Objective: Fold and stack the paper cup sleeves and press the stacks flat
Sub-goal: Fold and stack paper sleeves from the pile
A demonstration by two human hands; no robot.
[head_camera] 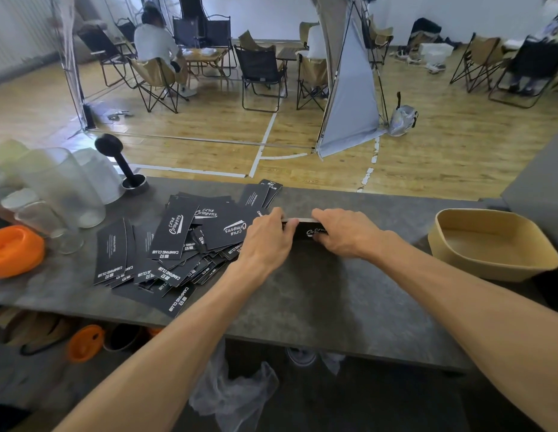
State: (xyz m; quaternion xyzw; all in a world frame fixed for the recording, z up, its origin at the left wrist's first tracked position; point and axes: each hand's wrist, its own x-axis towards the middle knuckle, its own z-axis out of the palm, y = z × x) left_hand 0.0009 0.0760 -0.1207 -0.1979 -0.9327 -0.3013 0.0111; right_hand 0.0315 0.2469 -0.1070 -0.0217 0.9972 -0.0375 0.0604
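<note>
Head view shows a small stack of black printed paper cup sleeves point(304, 227) standing on its long edge on the grey stone-look tabletop point(318, 294), just right of a loose heap of the same flat black cardboard sleeves point(178, 244) that spreads across the middle and left of the surface. A few more sleeves point(263, 193) lie at the far edge. The left hand point(265, 241) grips the left end of the stack, fingers curled over its top edge; the right hand point(343, 233) grips the right end the same way, thumb tucked against the near face. Both forearms reach in from the near side, wrists low, knuckles up.

The sleeves look light and thin, stiff enough to stand on edge when bunched, yet likely to spring open along their creases and slide over one another on their smooth printed faces. Taking them by both short ends, as the hands do here, should keep the edges square; pressure on the broad faces would be what flattens them.

At the right sits a tan rounded-square tray point(539, 254), well apart from the stack. At the far left stand frosted plastic cups point(62, 185), an orange lid point(12, 251) and a black tamper in its holder point(121, 163).
</note>
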